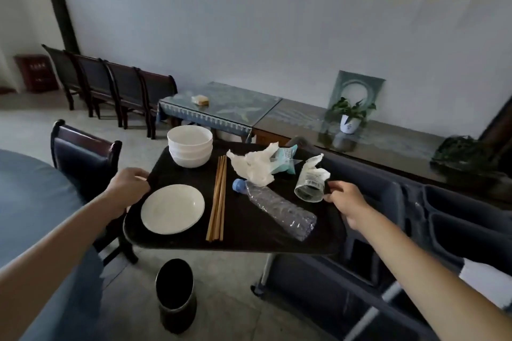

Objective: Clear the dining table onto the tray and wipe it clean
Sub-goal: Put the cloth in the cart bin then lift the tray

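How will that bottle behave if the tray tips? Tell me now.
The bottle lies on its side on the tray, so it would probably roll. It looks empty and crumpled, so likely light and easily shifted. Its dented plastic may make the roll uneven.

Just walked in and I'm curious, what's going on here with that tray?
A person is carrying a loaded black tray, the left hand gripping its left edge and the right hand its right edge. On it sit stacked white bowls, a white plate, chopsticks, a crushed plastic bottle, crumpled tissues and a tipped glass. The tray is held beside a grey cart, above a dark bin on the floor.
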